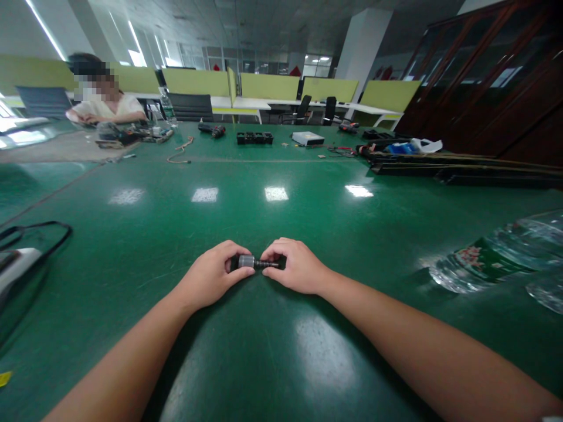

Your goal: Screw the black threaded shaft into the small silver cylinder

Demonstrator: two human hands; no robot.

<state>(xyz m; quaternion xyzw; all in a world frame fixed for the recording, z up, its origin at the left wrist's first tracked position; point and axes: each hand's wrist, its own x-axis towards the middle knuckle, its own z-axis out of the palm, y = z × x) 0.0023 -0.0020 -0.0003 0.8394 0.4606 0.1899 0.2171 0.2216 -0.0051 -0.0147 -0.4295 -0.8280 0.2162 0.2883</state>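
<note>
On a glossy green tabletop [272, 220], near its middle and close in front of the wearer, both bare hands meet over one small tool. Surface runs well past the hands to a far row of things: black cordless drill [212, 130], black compartmented tray [255, 138], flat pale box [308, 139], beige cord [179, 153]. Right limit set by a large clear plastic bottle with a green label [488, 261], lying on its side well apart from the right forearm; long dark strips [409, 166] stacked farther back. Left limit: a white device [20, 266] with a black cable [59, 234], partly out of view. Another person [108, 108] sits beyond the far left corner.

The tool, a slim dark rod with a ribbed grey metal cylinder [247, 261], lies crosswise between the hands, roughly level. Left hand [213, 272]: thumb below, forefinger above, pinching the grey cylinder; its outer end runs into the palm. Right hand [301, 266]: fingers curled over the thin ringed end, thumb beneath, pinching it; tip partly hidden in the grasp. A short stretch of rod shows between the two sets of fingertips. Whether the tool touches the tabletop, cannot tell.
</note>
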